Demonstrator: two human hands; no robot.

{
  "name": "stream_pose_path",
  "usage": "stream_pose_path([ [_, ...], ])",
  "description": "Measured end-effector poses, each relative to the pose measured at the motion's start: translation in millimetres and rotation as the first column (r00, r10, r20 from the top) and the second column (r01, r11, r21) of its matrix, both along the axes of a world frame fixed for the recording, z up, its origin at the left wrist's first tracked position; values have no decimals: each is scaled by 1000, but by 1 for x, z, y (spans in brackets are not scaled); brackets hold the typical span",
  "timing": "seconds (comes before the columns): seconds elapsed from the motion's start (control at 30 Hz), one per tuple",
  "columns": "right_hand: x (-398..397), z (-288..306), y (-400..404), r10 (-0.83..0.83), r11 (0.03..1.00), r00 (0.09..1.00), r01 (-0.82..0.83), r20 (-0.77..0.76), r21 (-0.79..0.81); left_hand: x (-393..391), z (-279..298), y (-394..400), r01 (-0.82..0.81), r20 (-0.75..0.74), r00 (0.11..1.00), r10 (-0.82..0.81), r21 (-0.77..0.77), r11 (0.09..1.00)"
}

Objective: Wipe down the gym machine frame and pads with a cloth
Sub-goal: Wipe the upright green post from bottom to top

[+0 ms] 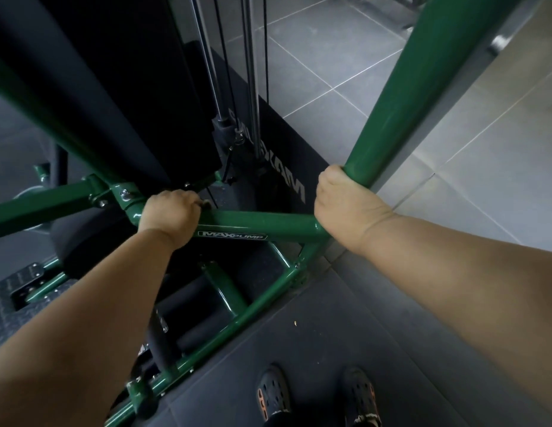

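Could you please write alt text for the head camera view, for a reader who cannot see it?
Seen from above, a person's left hand grips a horizontal green frame bar labelled MAXPUMP, and the right hand grips a slanting green post. No cloth is clearly visible. Two dark clogs stand on grey floor tiles below.

Dim, wide-angle bowing, soft edges

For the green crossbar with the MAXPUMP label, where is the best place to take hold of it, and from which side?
Grip the bare stretch of the green crossbar between the left hand and the right hand, coming from above. The tube is round and lies roughly level, so fingers can wrap over the top. The joints at each end are crowded by bolts and angled tubes. The left hand already curls over it this way.
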State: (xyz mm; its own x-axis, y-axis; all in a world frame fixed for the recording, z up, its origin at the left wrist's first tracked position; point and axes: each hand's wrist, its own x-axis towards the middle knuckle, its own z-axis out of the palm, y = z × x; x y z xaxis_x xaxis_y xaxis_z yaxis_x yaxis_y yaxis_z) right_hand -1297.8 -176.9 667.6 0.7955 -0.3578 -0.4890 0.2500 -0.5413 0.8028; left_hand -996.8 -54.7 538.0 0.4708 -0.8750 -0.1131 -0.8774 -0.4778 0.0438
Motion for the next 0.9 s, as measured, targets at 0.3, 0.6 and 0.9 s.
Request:
stream_pose_path([
  [0.3, 2, 5, 2, -16, 1000, 1000, 16, -3, 19, -45, -43, 19, -486, -319, 871, 373, -450, 750],
  [0.6, 2, 4, 3, -4, 1000, 1000, 4, 8, 5, -162, -28, -8, -587, -481, 790, 380, -416, 694],
  [0.9, 1, -2, 1, -33, 999, 998, 35, 57, -41, -185, -37, -16, -486, -423, 857, 295, -471, 737],
])
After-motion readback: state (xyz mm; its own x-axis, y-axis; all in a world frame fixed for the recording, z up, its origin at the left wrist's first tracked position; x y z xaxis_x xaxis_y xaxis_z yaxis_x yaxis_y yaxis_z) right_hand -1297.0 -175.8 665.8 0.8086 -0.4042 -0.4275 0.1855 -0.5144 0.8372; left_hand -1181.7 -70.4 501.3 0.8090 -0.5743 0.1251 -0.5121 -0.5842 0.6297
